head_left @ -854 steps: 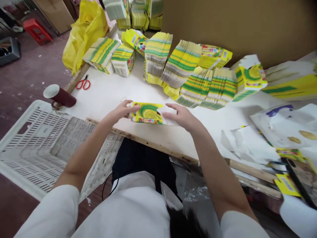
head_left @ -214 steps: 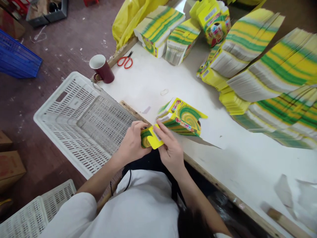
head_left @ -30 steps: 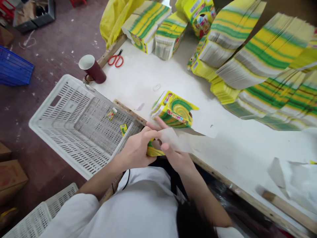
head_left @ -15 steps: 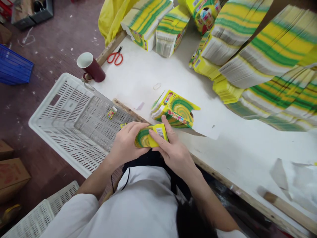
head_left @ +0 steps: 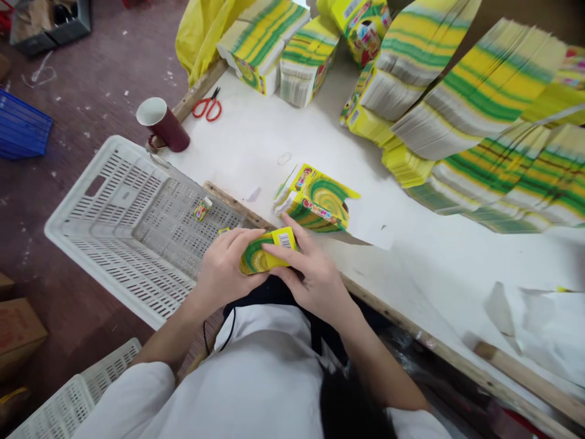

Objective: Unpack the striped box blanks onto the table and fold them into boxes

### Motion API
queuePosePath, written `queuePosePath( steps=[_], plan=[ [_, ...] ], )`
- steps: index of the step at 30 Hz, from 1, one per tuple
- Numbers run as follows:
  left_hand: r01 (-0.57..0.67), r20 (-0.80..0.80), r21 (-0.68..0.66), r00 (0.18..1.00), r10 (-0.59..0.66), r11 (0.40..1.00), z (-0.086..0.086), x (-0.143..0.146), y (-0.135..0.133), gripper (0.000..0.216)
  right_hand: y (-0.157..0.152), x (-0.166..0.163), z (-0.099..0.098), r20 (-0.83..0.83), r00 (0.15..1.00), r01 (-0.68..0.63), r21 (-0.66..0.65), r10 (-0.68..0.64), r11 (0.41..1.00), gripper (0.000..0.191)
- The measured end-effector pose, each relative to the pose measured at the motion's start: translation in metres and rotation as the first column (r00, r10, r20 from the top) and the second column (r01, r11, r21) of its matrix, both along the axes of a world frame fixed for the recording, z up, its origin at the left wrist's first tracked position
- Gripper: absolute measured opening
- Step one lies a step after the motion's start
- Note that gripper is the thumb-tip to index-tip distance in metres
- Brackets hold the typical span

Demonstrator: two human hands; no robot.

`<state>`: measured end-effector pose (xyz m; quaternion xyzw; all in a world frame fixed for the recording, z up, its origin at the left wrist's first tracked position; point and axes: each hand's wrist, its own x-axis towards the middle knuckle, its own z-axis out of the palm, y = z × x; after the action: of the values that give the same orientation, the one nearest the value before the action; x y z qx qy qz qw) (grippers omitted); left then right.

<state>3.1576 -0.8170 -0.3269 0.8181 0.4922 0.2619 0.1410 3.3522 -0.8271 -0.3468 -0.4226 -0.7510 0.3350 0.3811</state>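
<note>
Between my two hands is a small yellow and green carton with a barcode on its right end. My left hand wraps around the carton's left end, thumb below and fingers on top. On the other end, my right hand is closed on it, one finger lying across the printed face and another stretched along the far side. Just beyond my right hand, on the white table, lies a small stack of flat printed cartons. The carton's underside is hidden.
A white plastic crate at left holds a few small cartons. A maroon mug and red-handled scissors are at the table's left corner. Bundles of flat cartons fill the back right. Crumpled plastic lies at right.
The whole view has shifted slightly, so things appear a little further left. Both hands still hold the carton, and my right hand's finger has slid a little across its face.
</note>
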Motion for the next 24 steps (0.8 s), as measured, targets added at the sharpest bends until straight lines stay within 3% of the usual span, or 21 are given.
queuePosePath(
  steps=[7, 13, 16, 19, 21, 24],
  plan=[
    [0.043, 0.043, -0.092, 0.998, -0.039, 0.995, 0.003, -0.003, 0.006, 0.047, 0.009, 0.016, 0.008, 0.071, 0.989, -0.129, 0.001, 0.128, 0.992, 0.025],
    [0.058, 0.078, -0.059, 0.996, -0.053, 0.997, 0.000, 0.000, 0.008, 0.054, 0.005, 0.008, -0.003, 0.036, 0.999, 0.010, 0.050, -0.012, 0.999, 0.026],
    [-0.046, 0.214, -0.126, 0.974, 0.073, 0.991, -0.006, -0.003, 0.008, 0.074, 0.003, 0.007, -0.009, 0.008, 0.996, 0.088, 0.088, -0.089, 0.992, 0.032],
    [-0.165, 0.444, -0.325, 0.842, 0.305, 0.931, -0.012, -0.009, 0.009, 0.076, 0.004, 0.010, -0.011, -0.012, 0.981, 0.195, 0.121, -0.195, 0.973, 0.035],
    [-0.095, 0.555, -0.487, 0.733, 0.392, 0.868, -0.014, -0.012, 0.010, 0.059, 0.005, 0.013, -0.012, -0.018, 0.977, 0.211, 0.143, -0.211, 0.967, 0.033],
    [0.029, 0.626, -0.607, 0.632, 0.456, 0.794, -0.013, -0.008, 0.008, 0.044, 0.006, 0.016, -0.011, 0.004, 0.994, 0.104, 0.149, -0.105, 0.983, 0.027]
  ],
)
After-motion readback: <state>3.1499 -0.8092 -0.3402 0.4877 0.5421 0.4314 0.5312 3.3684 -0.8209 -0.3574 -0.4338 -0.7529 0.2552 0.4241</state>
